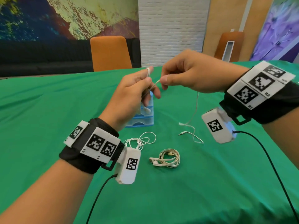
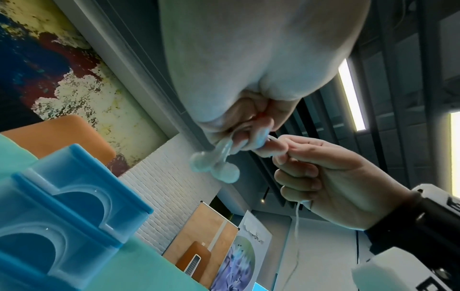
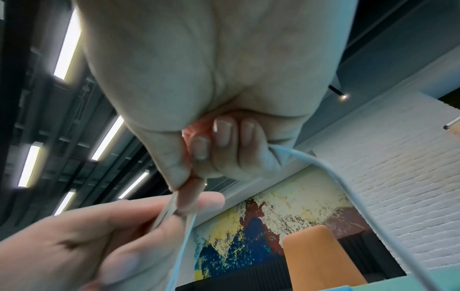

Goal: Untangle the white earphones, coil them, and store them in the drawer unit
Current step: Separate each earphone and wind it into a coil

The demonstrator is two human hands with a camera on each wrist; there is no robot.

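Left hand (image 1: 129, 92) and right hand (image 1: 186, 73) pinch a white earphone cord (image 1: 195, 107) above the blue drawer unit (image 1: 142, 122).

Desk (image 1: 48, 102) cloth green; drawer unit (image 1: 142, 122) blue/clear; earphones (image 1: 192, 117) white; coiled pair (image 1: 168, 157) cream; chair (image 1: 110, 54) orange.

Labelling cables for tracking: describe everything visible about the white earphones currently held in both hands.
The white earphones are a thin, flexible, plastic-looking cable. The left hand holds turns of it looped over a raised finger, with both earbuds dangling below that grip. The right hand pinches the cable close by, so a short stretch runs taut between the hands. From the right hand the rest hangs down to the green tablecloth, where it lies in loose bends ending in a metal jack plug. Coiling looks only begun.
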